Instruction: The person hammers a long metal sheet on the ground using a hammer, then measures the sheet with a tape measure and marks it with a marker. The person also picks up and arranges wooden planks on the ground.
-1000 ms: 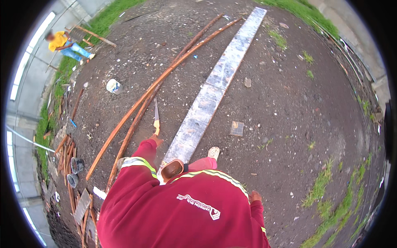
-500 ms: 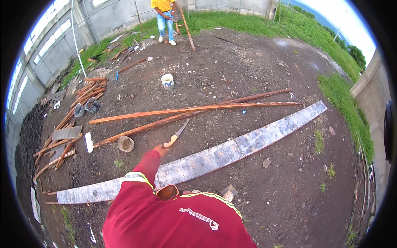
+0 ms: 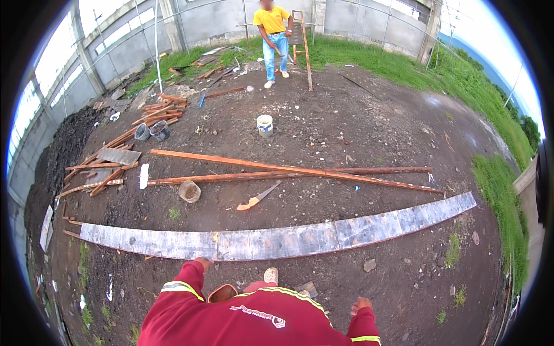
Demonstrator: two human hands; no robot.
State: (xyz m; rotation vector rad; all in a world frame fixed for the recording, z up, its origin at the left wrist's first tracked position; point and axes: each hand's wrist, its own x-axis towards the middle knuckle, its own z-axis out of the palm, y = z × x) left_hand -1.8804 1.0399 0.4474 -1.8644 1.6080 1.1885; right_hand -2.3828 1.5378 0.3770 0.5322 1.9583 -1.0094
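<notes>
My left hand hangs low by the near edge of a long, pale, scuffed plank strip; its fingers are too small to make out clearly. At my right side, my right hand has loosely curled fingers with nothing visible in them. A handsaw with an orange handle lies on the dirt beyond the strip, below two long crossed timbers. A brown open-topped item is at my waist, and my light shoe shows below.
A co-worker in yellow stands beside a wooden ladder-like frame. A white bucket, dark buckets, a round container and scrap wood lie about. Grass borders the right; concrete walls enclose the back.
My left hand has left the saw handle and drawn back toward me; the saw lies on the ground. My view has turned and lifted toward the co-worker and the walls.
</notes>
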